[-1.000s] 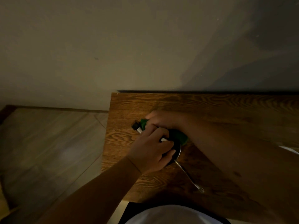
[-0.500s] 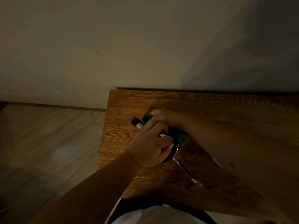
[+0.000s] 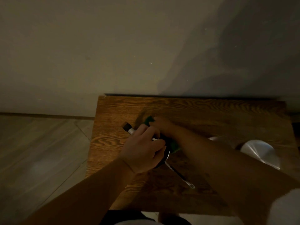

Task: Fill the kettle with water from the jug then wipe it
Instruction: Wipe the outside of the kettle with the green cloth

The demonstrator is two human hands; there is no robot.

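Note:
The kettle (image 3: 165, 160) stands near the left end of the wooden table (image 3: 211, 114), mostly hidden under my hands. Only its dark rim, a silver handle with a black tip (image 3: 127, 127) and a thin metal rod (image 3: 181, 176) pointing toward me show. My left hand (image 3: 142, 151) is closed over the kettle's top and handle. My right hand (image 3: 160, 125) reaches across from the right and presses a green cloth (image 3: 175, 145) against the kettle's far side. A pale, shiny jug (image 3: 259, 151) stands at the right, partly behind my right forearm.
The table's back edge meets a plain wall (image 3: 113, 46). Its left edge drops to a tiled floor (image 3: 40, 151) close beside the kettle. The light is dim and small details are hard to make out.
The view has shifted, bringing the jug into sight on the right. My right hand with the green cloth has slid slightly along the kettle's far side. My left hand keeps its grip.

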